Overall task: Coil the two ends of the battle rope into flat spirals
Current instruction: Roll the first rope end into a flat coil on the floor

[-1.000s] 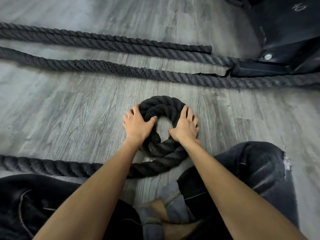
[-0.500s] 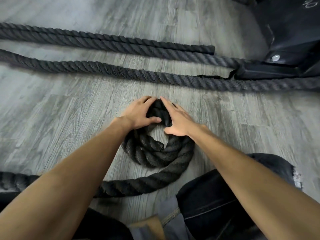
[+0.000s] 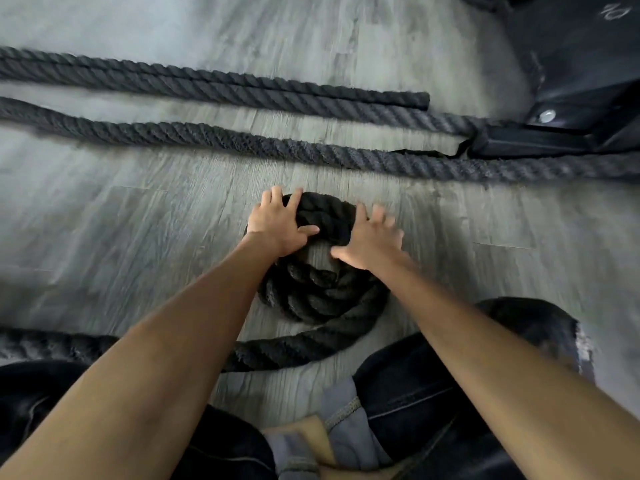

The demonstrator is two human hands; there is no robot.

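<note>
The rope coil (image 3: pixel 322 296) lies on the grey floor (image 3: pixel 121 237), just before the knees (image 3: pixel 519 341). The left hand (image 3: pixel 278 228) and right hand (image 3: pixel 372 242) press on its far rim, fingers spread. There is bare floor either side. Straight rope lengths (image 3: pixel 242 140) and a black frame (image 3: pixel 554 142) lie beyond.

Grey wood-grain floor (image 3: pixel 121 237) planks fill the view, their seams running mostly from 9 to 3 o'clock. At 1 o'clock stands a black metal equipment base (image 3: pixel 571 64) with a pale scribble (image 3: pixel 614 12) on its top face. A round silver bolt (image 3: pixel 547 116) sits on its lower flange. Dark jeans (image 3: pixel 433 393) cover the knees at 7 and 4 o'clock, the latter with a frayed pale patch (image 3: pixel 583 344). A grey garment hem (image 3: pixel 346 420) hangs at 6 o'clock.
</note>
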